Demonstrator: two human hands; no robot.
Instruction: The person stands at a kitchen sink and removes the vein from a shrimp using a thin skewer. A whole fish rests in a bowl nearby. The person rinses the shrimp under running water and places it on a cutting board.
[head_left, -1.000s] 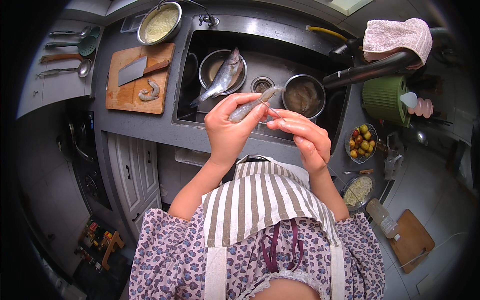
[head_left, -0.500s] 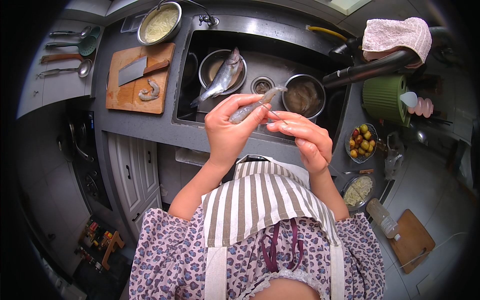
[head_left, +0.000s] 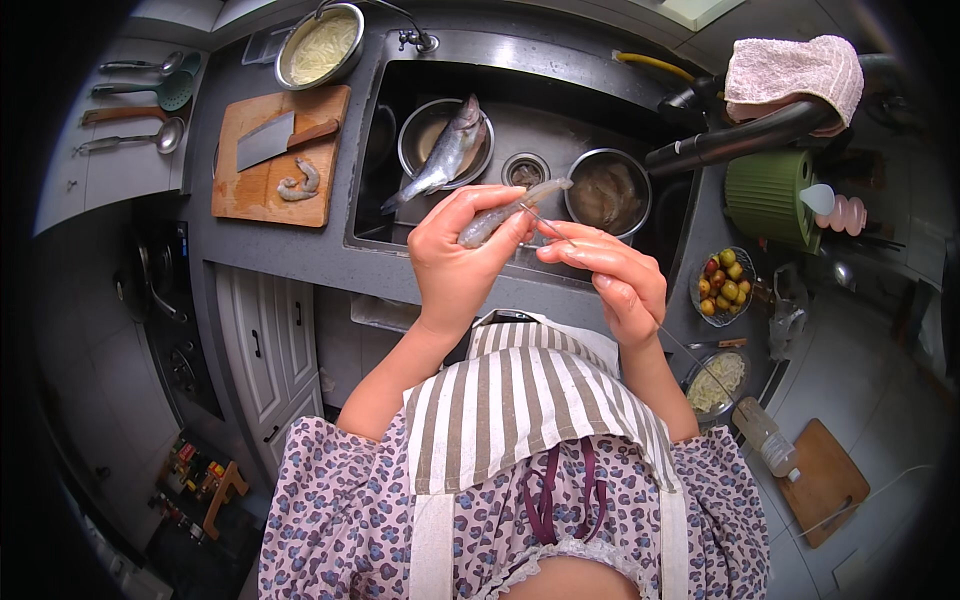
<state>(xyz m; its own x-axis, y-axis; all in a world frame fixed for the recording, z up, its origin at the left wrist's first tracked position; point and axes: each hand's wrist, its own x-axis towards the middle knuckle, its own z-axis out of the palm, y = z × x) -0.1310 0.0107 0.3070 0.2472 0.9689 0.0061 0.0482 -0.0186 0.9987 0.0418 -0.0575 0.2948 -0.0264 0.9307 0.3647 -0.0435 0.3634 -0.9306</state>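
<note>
My left hand [head_left: 455,242] is closed around a raw grey shrimp [head_left: 482,228], whose narrow end sticks out past the fingers over the sink. A thin skewer [head_left: 546,223] is pinched in my right hand [head_left: 618,272]. Its tip touches the shrimp's side, and its long shaft runs back under the palm toward the lower right. Beyond the hands, a metal bowl [head_left: 574,204] in the sink holds more greyish shrimp in cloudy liquid. A whole silvery fish [head_left: 450,150] lies across another metal bowl [head_left: 403,150] to the left.
On the left counter, a wooden board [head_left: 230,200] carries a cleaver [head_left: 265,143] and a couple of shrimp [head_left: 299,184]. Behind it stands a bowl of pale shreds [head_left: 322,50]. A fruit bowl [head_left: 722,312] and green container [head_left: 768,195] are at right. A dark pipe with a cloth [head_left: 790,75] overhangs the sink's right side.
The shrimp's protruding end has tilted slightly lower. My right hand and the skewer have shifted a little, and more of the shaft shows at the lower right.
</note>
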